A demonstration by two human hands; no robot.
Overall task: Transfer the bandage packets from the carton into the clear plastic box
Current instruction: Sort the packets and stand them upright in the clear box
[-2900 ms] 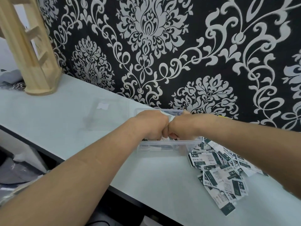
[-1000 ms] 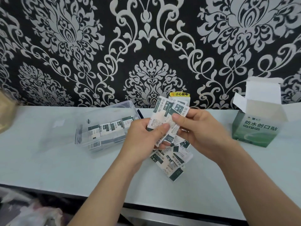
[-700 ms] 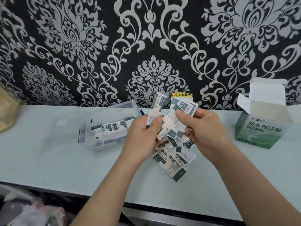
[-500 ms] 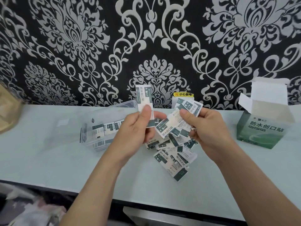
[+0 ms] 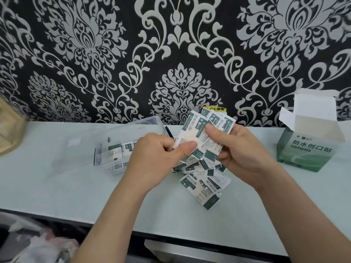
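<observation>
Step in hand: a fan of white and dark-green paper bandage packets (image 5: 204, 130) is being gathered and squared between both hands above the tabletop; by judgement, it is being readied for the box.

How it is done well: the edges are best being tapped level before the carry, so that the packets are being lowered into the box as one flat stack, standing upright beside the row already there. A light pinch is being advised, since the thin slippery wrappers are likely to slide out of a loose fan.

Left grip: the left hand (image 5: 155, 160) is being closed on the lower left corner of the fan, thumb on its face, fingers curled underneath.

Right grip: the right hand (image 5: 243, 154) is being clamped on the right side of the fan, thumb pressed on the front, fingers behind.

Box: the clear rectangular plastic box (image 5: 100, 158) is being kept on the pale grey tabletop (image 5: 57, 183), just left of the left hand, with a row of upright packets (image 5: 115, 150) being held inside.

Loose pile: a heap of more packets (image 5: 205, 186) is lying on the tabletop under the hands.

Carton: the green and white cardboard carton (image 5: 303, 152) is standing at the right with its flaps open, well apart from the box; its contents cannot be told.
</observation>
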